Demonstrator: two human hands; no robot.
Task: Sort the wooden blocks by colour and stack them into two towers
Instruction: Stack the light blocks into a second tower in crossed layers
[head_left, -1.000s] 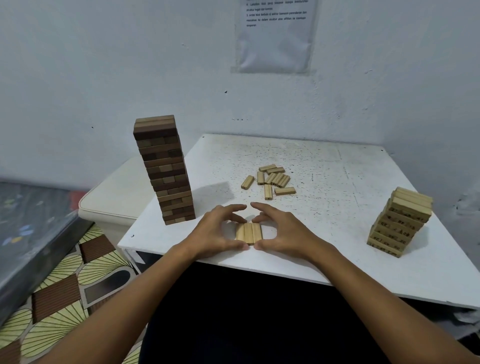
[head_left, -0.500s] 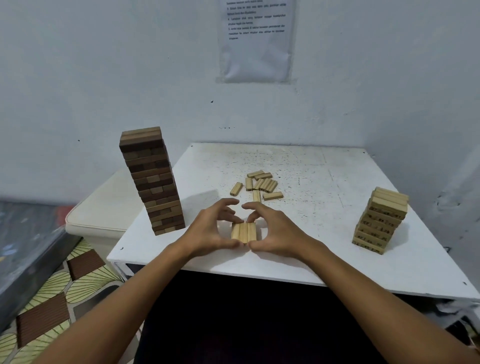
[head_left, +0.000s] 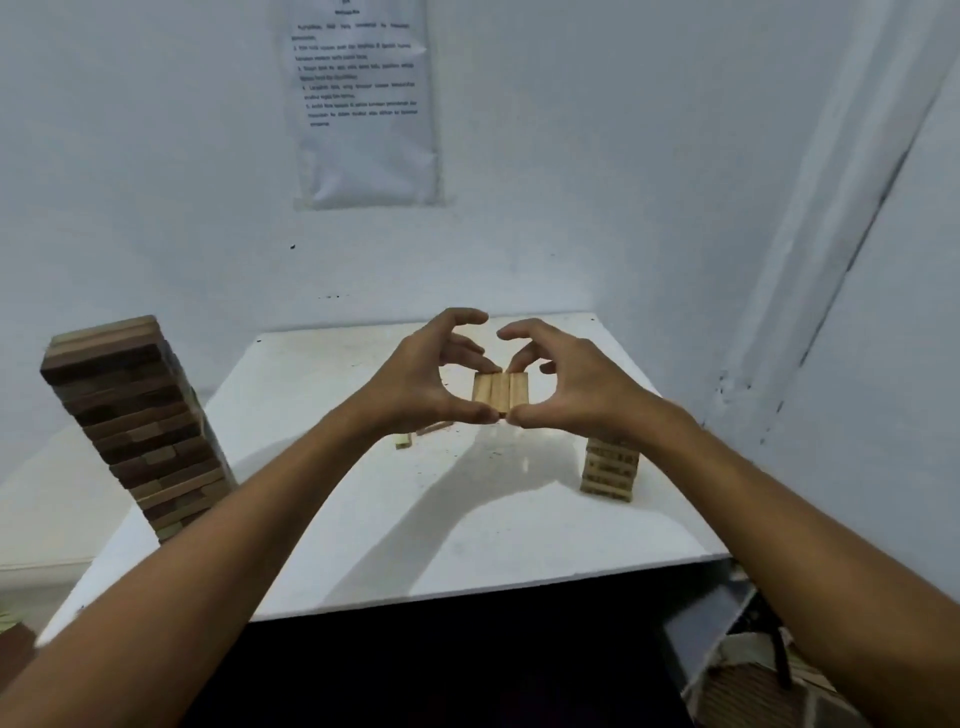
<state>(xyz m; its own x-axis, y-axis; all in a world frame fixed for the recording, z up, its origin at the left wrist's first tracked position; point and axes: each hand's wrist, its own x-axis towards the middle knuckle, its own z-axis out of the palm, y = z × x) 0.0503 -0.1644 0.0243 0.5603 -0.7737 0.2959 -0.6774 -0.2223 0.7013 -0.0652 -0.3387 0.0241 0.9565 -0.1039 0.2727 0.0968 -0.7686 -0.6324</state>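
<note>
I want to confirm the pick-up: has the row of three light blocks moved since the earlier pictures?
Yes. The three light blocks, gripped between the left hand and right hand, are now raised off the white table, where they rested before.

Both forearms reach forward and upward, converging in front of the person. The left hand (head_left: 421, 384) and the right hand (head_left: 576, 387) face each other, raised, thumbs low and nearly meeting, fingers (head_left: 467, 317) arched above. Between them they pinch a row of three pale blocks (head_left: 501, 392) side by side.
</note>
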